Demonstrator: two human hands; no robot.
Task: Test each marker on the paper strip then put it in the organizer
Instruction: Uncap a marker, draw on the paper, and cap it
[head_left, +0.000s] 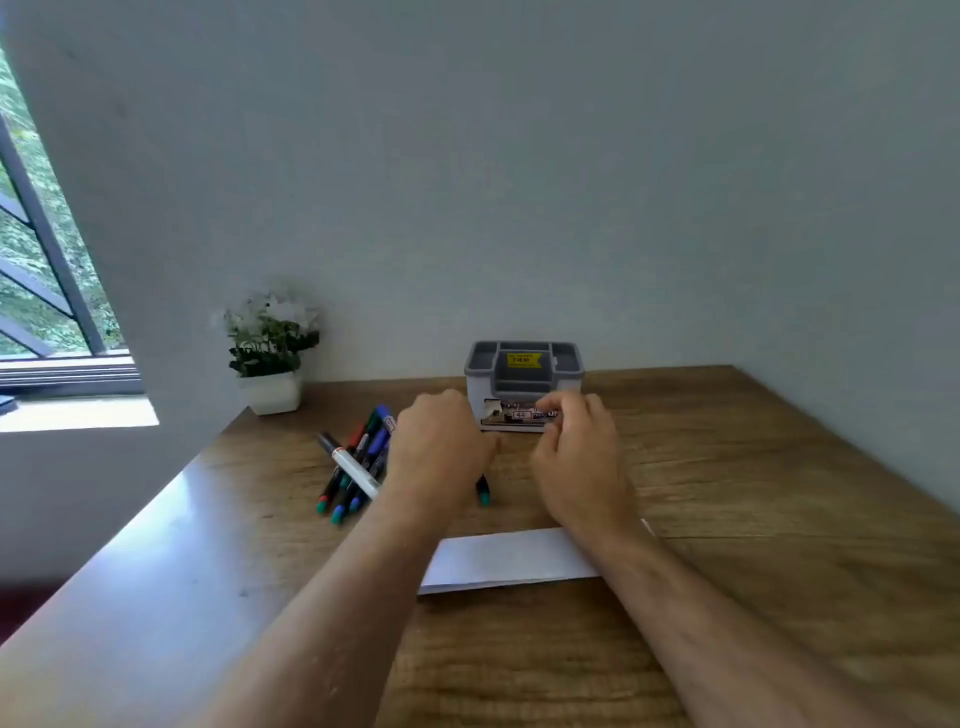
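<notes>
Green-capped and dark-bodied, the marker (483, 488) sits in your left hand (436, 452), which is curled into a fist around it so that only the lower end pokes out below, pointing down toward the wooden desk (727, 519). Your right hand (576, 462) hovers just beside it with the fingers bent and loosely gathered; whether they pinch anything, such as a cap, I cannot tell from this angle. If you are uncapping, pull straight along the barrel and keep the left grip firm, so the tip does not flick sideways. The white paper strip (498, 561) lies nearer to you, partly under your right forearm, so bring the marker back toward your body and steady the strip with the free hand before drawing a short line. Press lightly; the sheet looks thin and free to slide. The other markers (358, 462) lie piled to the left, and the grey organizer (524, 384) stands just behind your hands against the wall, its compartments open at the top.
</notes>
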